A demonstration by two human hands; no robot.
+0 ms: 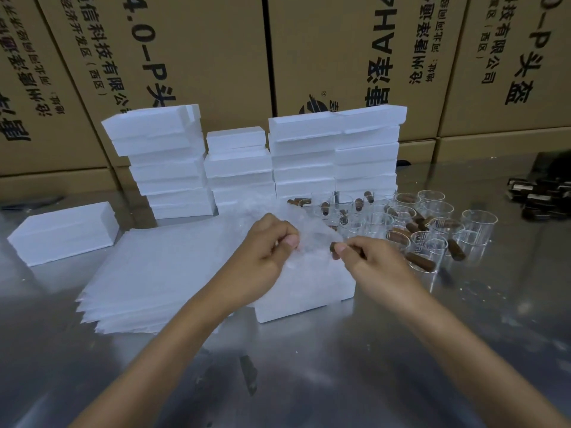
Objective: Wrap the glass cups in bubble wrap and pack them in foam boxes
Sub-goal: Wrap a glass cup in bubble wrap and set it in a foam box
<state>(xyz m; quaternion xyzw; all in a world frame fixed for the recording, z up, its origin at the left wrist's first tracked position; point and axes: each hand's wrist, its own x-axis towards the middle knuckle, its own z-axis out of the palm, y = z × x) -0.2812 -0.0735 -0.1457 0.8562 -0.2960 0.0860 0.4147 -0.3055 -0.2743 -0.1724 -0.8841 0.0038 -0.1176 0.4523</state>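
Note:
My left hand [272, 242] pinches a sheet of bubble wrap [278, 211] that is bunched around a glass cup between my hands. My right hand [367, 257] grips the cup's brown wooden handle [335, 244], thumb on top. The cup's glass body is mostly hidden by the wrap. Both hands hover over a white foam box [309, 291] lying on the metal table. A flat stack of bubble wrap sheets [160, 267] lies to the left, under my left forearm. Several more glass cups with wooden handles [426, 230] stand to the right.
Stacks of white foam boxes [241, 168] stand behind, against large cardboard cartons [340, 57]. One foam box [65, 233] lies alone at the left. Small dark objects [543, 196] sit at the far right. The reflective metal table [309, 366] stretches in front.

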